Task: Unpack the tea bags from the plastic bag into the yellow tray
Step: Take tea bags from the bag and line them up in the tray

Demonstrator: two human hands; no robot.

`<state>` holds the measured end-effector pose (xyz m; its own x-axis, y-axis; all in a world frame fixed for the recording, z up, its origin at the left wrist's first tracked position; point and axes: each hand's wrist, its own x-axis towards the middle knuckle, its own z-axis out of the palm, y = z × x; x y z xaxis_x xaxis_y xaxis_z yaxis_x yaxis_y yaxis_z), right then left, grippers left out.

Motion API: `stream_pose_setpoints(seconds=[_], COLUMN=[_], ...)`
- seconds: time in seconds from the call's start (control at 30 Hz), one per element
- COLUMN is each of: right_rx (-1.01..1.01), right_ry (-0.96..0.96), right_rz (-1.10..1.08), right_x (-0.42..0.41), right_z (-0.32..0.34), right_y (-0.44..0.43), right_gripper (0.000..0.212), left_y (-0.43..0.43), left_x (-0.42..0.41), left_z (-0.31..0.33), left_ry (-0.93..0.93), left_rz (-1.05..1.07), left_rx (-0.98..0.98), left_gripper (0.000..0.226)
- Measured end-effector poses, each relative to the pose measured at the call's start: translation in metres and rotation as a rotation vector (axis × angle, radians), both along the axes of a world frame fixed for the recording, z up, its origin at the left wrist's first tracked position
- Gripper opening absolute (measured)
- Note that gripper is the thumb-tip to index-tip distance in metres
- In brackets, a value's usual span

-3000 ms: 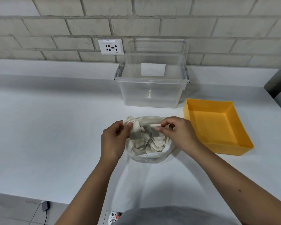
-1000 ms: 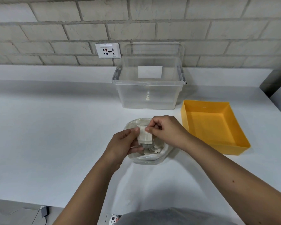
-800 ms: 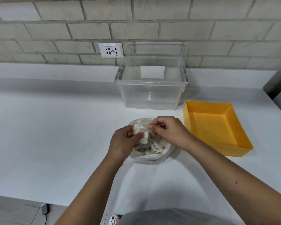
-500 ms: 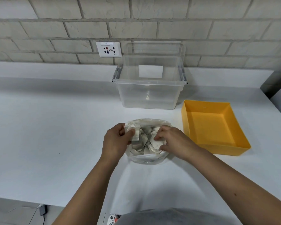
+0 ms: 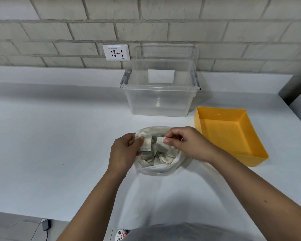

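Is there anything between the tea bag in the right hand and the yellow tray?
Nothing visible. The right hand pinches a tea bag over the plastic bag; only bare counter lies between it and the open yellow tray. The clear bin stands farther back, off that path.

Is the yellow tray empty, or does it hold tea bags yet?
Empty: the yellow tray shows only its bare floor. Tea bags lie in the plastic bag.

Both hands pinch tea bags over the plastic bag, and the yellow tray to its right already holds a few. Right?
No. The head view shows the yellow tray with nothing in it. The rest holds: left hand and right hand each pinch a tea bag over the plastic bag, tray to its right.
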<state>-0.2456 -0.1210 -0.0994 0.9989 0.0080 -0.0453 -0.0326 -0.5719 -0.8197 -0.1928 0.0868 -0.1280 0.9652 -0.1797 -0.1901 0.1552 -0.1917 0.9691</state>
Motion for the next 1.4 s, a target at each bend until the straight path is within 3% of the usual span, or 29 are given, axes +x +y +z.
stream_pose_setpoints(seconds=[0.1, 0.27, 0.5, 0.57, 0.73, 0.9, 1.1, 1.4], right_rx=[0.160, 0.129, 0.170, 0.111, -0.323, -0.417, -0.464, -0.177], right_ry=[0.092, 0.053, 0.068, 0.044, 0.100, 0.238, 0.171, 0.103], right_rz=[0.055, -0.140, -0.175, -0.183, 0.023, 0.191, 0.199, 0.294], right_x=[0.002, 0.009, 0.014, 0.014, 0.001, -0.007, -0.007, -0.012], right_z=[0.007, -0.008, -0.011, -0.013, -0.020, -0.024, -0.022, 0.020], right_y=[0.006, 0.017, 0.020, 0.017, 0.007, 0.005, 0.006, 0.009], right_gripper=[0.010, 0.010, 0.016, 0.014, 0.011, 0.018, 0.009, 0.002], left_y=[-0.006, -0.009, -0.011, -0.010, -0.003, -0.002, -0.003, -0.005], left_x=[-0.004, -0.007, -0.011, -0.008, -0.002, -0.002, 0.000, -0.003], left_z=[0.006, 0.009, 0.006, 0.003, -0.002, -0.005, -0.006, 0.000], left_ry=[0.111, 0.264, 0.136, 0.073, 0.022, 0.022, 0.041, 0.034], left_rz=[-0.065, -0.144, -0.145, -0.093, -0.017, -0.033, -0.001, -0.025], left_rx=[-0.118, -0.181, -0.124, -0.050, -0.011, -0.004, -0.010, 0.040], left_gripper=[0.013, 0.024, 0.012, 0.009, 0.009, 0.008, 0.006, 0.009])
